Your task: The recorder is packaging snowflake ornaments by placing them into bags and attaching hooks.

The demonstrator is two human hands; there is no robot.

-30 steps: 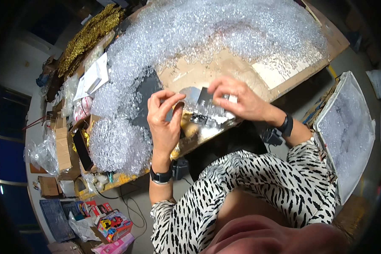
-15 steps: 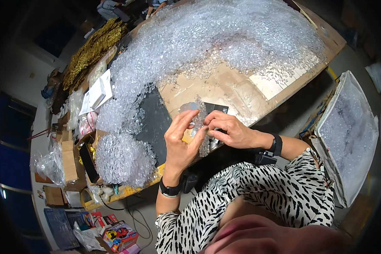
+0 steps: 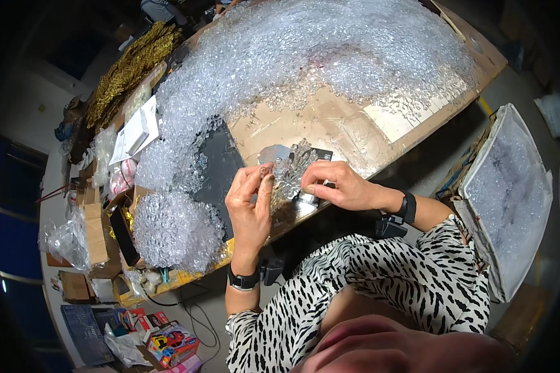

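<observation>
A clear plastic snowflake-shaped piece (image 3: 297,166) stands tilted between my hands, above the near edge of the table. My right hand (image 3: 345,186) pinches its right side between thumb and curled fingers. To its left, the thumb and forefinger of my left hand (image 3: 249,202) are drawn together; whatever is between those fingertips is too small to make out. Beneath the piece, a small metal fixture (image 3: 306,202) sits at the table edge, partly hidden. A dark flat card (image 3: 322,153) lies just behind the piece.
A broad heap of clear plastic pieces (image 3: 261,62) covers the far table (image 3: 323,124). A rounded pile of snowflakes (image 3: 177,230) lies at the near left. At the right stands a white-lined container (image 3: 510,193) of clear pieces. Boxes (image 3: 171,345) and a cable (image 3: 205,323) are at the lower left.
My left hand has moved left, away from my right, and its fingers have closed together. The clear piece has turned from edge-on to show its broad, branched face.
</observation>
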